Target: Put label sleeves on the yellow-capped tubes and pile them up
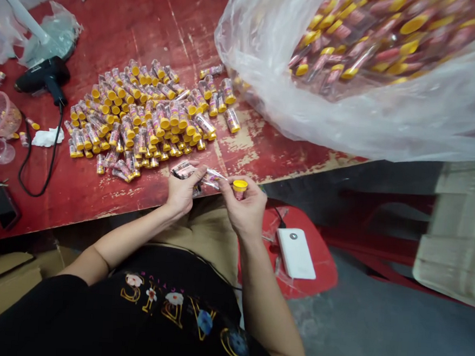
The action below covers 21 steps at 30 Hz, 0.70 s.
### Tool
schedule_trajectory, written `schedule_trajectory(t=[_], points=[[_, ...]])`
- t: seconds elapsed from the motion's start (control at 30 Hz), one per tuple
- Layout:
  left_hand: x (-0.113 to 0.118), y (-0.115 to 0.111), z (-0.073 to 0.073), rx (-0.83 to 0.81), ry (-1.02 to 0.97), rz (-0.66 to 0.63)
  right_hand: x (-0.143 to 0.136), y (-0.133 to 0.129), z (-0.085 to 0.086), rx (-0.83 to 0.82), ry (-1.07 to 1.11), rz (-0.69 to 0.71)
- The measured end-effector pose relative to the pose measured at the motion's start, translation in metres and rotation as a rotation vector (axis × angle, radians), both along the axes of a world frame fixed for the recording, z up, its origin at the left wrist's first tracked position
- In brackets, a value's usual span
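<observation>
A worn red bench bore heaped yellow-ended clear cylindrical tubes; grey floor below. At bench edge, left hand gripped printed clear-plastic sleeves; right hand held one yellow-ended pink tube.

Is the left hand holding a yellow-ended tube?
No, the yellow-ended tube is in the right hand, while the left hand holds printed plastic.

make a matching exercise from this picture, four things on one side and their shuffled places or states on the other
1. right hand
2. white device
3. black blower
4. big clear bag

A. on the red stool
B. full of many tubes
C. holding a yellow-capped tube
D. on the red table, cord trailing

Pairs: 1-C, 2-A, 3-D, 4-B
</observation>
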<state>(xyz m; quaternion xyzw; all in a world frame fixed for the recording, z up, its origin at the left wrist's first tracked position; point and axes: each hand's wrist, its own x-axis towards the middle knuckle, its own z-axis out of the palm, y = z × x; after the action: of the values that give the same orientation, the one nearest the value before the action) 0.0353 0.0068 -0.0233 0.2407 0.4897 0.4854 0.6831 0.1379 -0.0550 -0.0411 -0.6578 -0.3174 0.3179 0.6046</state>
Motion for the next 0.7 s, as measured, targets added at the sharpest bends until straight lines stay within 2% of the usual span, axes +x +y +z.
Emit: schedule_trajectory(t=[0.1,0.27,0.4,0.47,0.57,0.7], points=[[0.004,0.004,0.000,0.027,0.022,0.047,-0.001,0.003,0.001,0.008,0.042,-0.032],[0.006,0.010,-0.001,0.045,0.058,0.088,0.011,-0.011,0.009,0.177,0.472,-0.001],[0.004,0.007,0.000,0.036,0.028,0.053,0.016,-0.029,0.024,0.311,0.461,0.038],[0.004,0.002,0.001,0.014,0.018,0.025,0.013,-0.032,0.026,0.358,0.489,0.005],[0.006,-0.006,0.002,0.007,-0.004,-0.009,0.005,-0.028,0.017,0.393,0.486,-0.115],[0.005,-0.012,0.000,-0.015,-0.054,-0.046,-0.006,-0.026,0.004,0.462,0.310,-0.249]])
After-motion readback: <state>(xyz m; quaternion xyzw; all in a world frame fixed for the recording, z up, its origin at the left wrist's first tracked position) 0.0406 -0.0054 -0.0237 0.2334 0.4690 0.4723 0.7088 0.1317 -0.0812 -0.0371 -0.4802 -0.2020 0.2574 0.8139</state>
